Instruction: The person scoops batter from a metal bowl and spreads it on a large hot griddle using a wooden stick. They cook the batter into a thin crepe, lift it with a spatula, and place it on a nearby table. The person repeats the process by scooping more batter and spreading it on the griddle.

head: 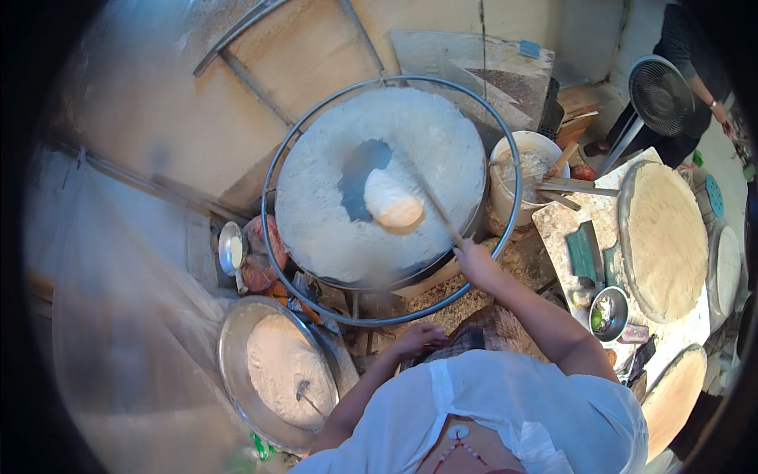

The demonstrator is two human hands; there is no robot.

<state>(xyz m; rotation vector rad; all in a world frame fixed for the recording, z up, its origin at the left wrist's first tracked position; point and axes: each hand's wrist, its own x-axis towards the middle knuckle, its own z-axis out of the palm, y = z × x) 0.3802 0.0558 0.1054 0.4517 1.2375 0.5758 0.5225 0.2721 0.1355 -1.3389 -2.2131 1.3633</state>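
Note:
My right hand (477,266) grips the handle end of a thin wooden stick (438,207), which reaches over a large round griddle (450,142). A pale, thin layer coats most of the griddle. Near its centre, a rounded lump of whitish dough or batter (391,198) lies beside a dark bare patch (361,178). The stick's far end is blurred, right of the lump. My left hand (421,340) rests low by my lap, fingers loosely bent, with nothing visible in it. Left of it is a wide metal basin (228,355) of pale dough or batter, with a ladle (303,391) in it.
A metal ring (379,322) surrounds the griddle. To the right stand a white bucket (503,195) with wooden sticks, and a board (551,219) bearing round flatbreads (666,243), a green blade-like tool (583,252) and a metal bowl (625,308). Beyond are a fan (660,95) and another person (675,41).

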